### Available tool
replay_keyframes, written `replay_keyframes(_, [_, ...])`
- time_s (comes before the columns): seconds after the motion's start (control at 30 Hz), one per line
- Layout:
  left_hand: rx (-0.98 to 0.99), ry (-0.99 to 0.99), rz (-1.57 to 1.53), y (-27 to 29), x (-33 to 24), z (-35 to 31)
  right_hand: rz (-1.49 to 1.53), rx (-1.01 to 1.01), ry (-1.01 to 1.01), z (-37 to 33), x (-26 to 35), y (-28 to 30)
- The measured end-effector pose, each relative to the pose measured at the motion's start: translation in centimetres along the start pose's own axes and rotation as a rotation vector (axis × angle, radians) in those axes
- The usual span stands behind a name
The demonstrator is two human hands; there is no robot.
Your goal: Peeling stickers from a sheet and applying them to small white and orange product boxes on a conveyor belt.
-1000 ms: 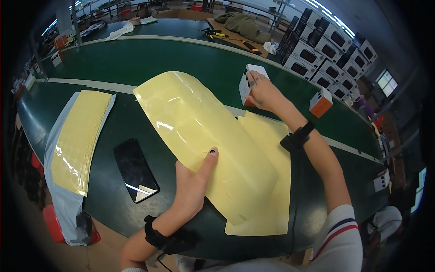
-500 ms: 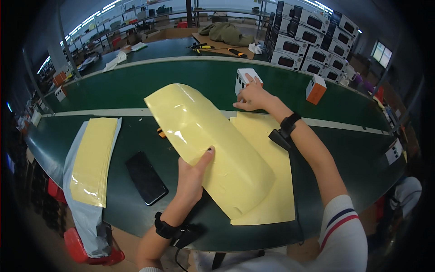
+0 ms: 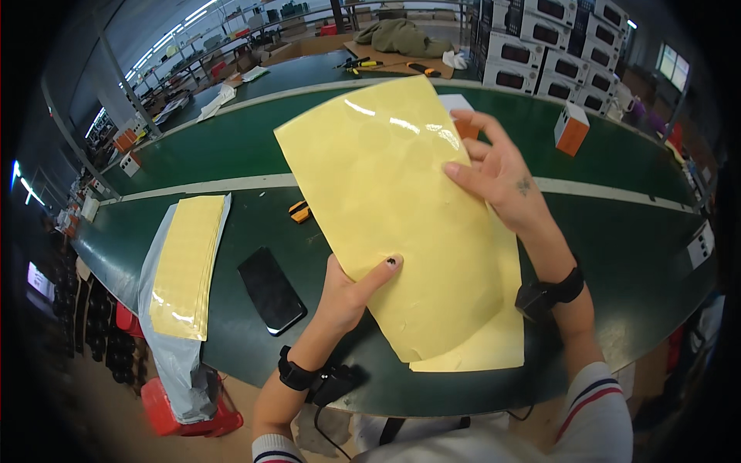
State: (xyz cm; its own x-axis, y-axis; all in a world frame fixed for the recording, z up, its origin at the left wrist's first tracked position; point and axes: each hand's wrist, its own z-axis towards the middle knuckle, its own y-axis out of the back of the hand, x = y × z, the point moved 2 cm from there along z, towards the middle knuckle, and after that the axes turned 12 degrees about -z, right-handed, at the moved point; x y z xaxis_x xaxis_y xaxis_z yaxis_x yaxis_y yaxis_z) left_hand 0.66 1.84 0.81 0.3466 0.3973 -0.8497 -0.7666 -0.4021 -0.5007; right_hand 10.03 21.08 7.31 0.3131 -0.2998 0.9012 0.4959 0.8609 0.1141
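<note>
The glossy yellow sheet [image 3: 386,208] is up in front of me, tilted and slightly bowed above the dark green worktable [image 3: 617,247]. My left hand [image 3: 346,297] grips its lower left edge, thumb pressed flat on the front and the fingers hidden behind. My right hand [image 3: 505,177] is at the upper right edge: the thumb tip lies on the front, the index finger reaches out past the edge, and I cannot tell whether the other fingers press from behind. Partly under the raised sheet, another yellow sheet [image 3: 502,343] lies on the table. I wear a black wristband on each arm. Just left of my left hand is a black smartphone [image 3: 272,291], and beyond it an orange-and-black utility knife [image 3: 298,212] lies near the sheet's left edge. Farther left, a stack of yellow sheets [image 3: 181,266] rests on a grey plastic bag [image 3: 174,378], which hangs over the table edge above a red plastic stool [image 3: 158,401]. Behind my right index finger, a white-and-orange box [image 3: 457,102] is mostly hidden; a similar small carton [image 3: 572,129] stands to its right, near tall stacked boxes [image 3: 540,58]. Olive cloth [image 3: 401,38] lies at the back.
</note>
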Motion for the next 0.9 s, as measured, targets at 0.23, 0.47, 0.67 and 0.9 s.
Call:
replay_keyframes(0.23, [-0.12, -0.165, 0.036, 0.4, -0.2, -0.3, -0.276, -0.108, 0.12, 0.1, 0.0, 0.9])
replay_keyframes(0.47, [-0.204, -0.213, 0.063, 0.4, -0.1, -0.1, -0.915, -0.106, 0.193, -0.9, 0.3, 0.6])
replay_keyframes(0.67, [-0.152, -0.095, 0.19, -0.2, -0.3, -0.3, -1.062, -0.019, 0.452, -1.9, 1.1, -0.8])
replay_keyframes(0.9, [-0.076, -0.048, 0.289, 0.1, 0.7, 0.2, -0.988, 0.24, 0.604, -2.5, 0.2, -2.4])
